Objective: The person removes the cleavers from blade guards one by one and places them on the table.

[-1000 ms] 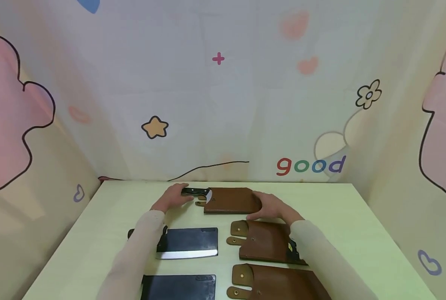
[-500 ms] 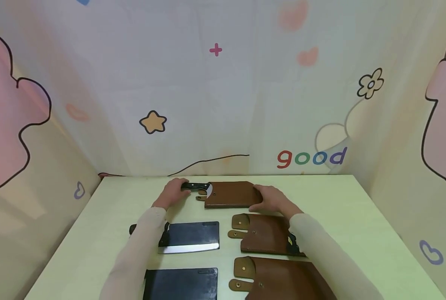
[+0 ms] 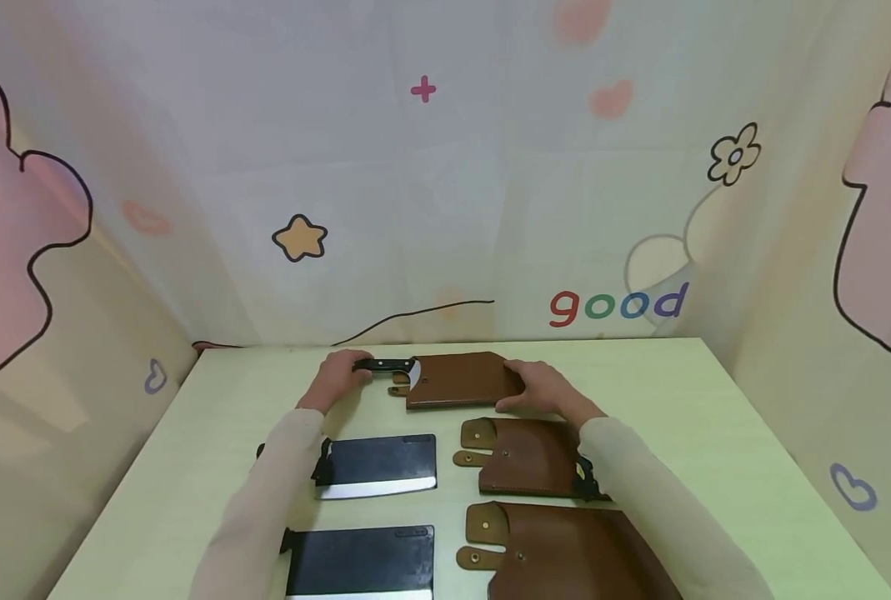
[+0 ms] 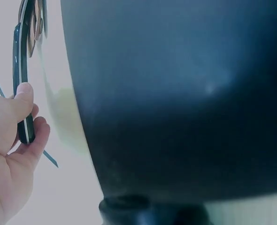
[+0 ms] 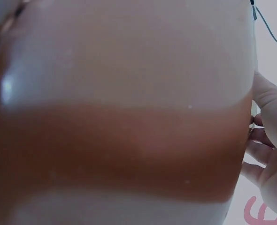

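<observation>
My left hand [image 3: 336,377] pinches the end of a black-handled cleaver [image 3: 382,365] at the back of the table. In the left wrist view, thumb and fingers close around the riveted handle [image 4: 22,70]. Most of its blade is hidden by a brown leather sheath [image 3: 463,381]; only the silvery heel shows beside the handle. My right hand [image 3: 541,387] holds the sheath's right end, with the thumb at the near edge and the other fingers partly hidden behind. In the right wrist view, brown leather fills the picture near my right hand [image 5: 272,136].
Two dark-bladed cleavers lie in front: one nearer the middle [image 3: 381,460], another at the front [image 3: 362,557]. Beside them lie two brown sheaths, an upper [image 3: 538,458] and a larger front one [image 3: 565,550], both with snap straps. A patterned cloth wall encloses the pale table [image 3: 715,467].
The head view has tilted downward, so the table appears higher and more of the front cleaver shows. Both hands keep their hold on the cleaver and sheath, with no clear movement between them.
</observation>
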A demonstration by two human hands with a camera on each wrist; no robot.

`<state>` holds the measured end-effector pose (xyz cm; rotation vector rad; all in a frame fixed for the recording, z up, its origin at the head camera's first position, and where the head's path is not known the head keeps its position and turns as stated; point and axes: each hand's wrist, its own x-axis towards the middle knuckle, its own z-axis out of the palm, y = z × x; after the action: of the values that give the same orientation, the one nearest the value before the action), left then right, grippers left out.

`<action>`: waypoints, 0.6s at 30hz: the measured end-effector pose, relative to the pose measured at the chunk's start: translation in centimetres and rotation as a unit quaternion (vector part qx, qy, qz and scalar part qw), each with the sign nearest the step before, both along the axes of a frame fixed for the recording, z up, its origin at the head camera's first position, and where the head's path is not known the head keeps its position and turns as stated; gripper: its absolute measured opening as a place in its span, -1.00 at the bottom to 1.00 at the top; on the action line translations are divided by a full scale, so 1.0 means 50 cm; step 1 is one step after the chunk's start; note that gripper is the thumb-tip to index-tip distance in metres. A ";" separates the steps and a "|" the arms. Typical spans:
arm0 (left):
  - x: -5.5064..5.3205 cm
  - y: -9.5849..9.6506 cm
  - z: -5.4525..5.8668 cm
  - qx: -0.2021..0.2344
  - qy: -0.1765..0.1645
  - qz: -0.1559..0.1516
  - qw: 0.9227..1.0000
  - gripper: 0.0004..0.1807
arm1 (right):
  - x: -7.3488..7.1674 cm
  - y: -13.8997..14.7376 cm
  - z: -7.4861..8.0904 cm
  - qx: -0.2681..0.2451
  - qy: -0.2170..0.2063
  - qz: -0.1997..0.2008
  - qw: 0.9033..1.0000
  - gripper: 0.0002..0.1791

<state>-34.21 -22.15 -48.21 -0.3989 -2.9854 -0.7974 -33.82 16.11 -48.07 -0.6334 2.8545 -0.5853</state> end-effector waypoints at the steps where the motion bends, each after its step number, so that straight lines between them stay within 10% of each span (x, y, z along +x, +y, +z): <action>1: 0.003 -0.003 0.000 0.002 0.002 0.000 1.000 -0.61 | 0.001 -0.001 0.002 -0.003 0.001 0.004 1.000 0.03; 18: 0.009 -0.028 0.035 0.050 0.018 -0.007 0.999 -0.56 | 0.015 0.014 0.044 -0.045 0.048 0.016 0.998 -0.01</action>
<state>-33.73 -23.57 -46.44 -0.4268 -2.8971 -0.9267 -33.09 16.81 -45.85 -0.7410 2.9142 -0.6990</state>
